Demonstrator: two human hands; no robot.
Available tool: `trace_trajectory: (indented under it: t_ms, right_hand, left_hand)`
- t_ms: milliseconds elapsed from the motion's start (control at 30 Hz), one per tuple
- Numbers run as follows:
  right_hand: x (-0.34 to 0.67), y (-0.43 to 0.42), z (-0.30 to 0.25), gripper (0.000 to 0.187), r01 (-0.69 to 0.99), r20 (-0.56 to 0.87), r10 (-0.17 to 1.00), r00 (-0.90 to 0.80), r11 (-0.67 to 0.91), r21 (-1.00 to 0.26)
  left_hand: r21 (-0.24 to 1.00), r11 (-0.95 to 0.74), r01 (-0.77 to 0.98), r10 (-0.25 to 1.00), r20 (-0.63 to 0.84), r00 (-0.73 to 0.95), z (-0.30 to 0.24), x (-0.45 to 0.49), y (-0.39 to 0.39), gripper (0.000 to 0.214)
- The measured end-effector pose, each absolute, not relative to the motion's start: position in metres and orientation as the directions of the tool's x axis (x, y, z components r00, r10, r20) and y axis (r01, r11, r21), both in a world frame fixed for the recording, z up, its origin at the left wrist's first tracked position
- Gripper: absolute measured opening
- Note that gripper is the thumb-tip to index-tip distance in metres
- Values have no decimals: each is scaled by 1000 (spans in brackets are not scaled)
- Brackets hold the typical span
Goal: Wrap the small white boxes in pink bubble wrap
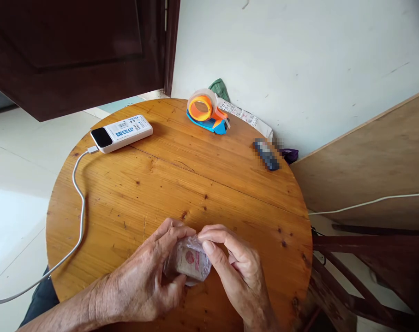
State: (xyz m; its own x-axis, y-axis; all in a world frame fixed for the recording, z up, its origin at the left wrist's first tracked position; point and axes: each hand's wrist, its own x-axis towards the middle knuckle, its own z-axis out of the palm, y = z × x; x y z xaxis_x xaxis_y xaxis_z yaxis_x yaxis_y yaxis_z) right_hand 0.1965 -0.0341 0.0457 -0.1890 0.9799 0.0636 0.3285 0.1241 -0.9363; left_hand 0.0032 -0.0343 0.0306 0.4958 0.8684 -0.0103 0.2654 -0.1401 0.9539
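Observation:
A small box in clear plastic wrap (188, 262), pale with a round red mark on its face, is held near the front of the round wooden table (168, 184). My left hand (154, 272) grips it from the left, its thumb below and its fingers over the top edge. At the upper right corner, the thumb and forefinger of my right hand (235, 269) pinch the crinkled wrap. My fingers hide parts of the box's left and upper sides.
A white power bank (122, 133) with a white cable (84, 207) lies at the back left. An orange and blue tape dispenser (207, 113) stands at the back edge. A dark blurred object (266, 154) lies to its right. Beyond are a white wall (299, 60) and a dark door (74, 46).

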Motion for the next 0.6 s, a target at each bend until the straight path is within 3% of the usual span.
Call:
trace_trajectory:
  t_ms: [233, 467, 600]
  right_hand:
    - [199, -36, 48, 15, 343, 122, 967, -226, 196, -918]
    - [201, -34, 44, 16, 319, -4, 994, -109, 31, -947]
    - [201, -34, 45, 14, 291, 20, 988, -152, 64, -954]
  left_hand:
    - [976, -27, 216, 868, -85, 490, 25, 1, -37, 54]
    - [987, -37, 158, 866, -48, 498, 21, 2, -36, 49]
    - [983, -14, 181, 874, -76, 480, 21, 1, -36, 45]
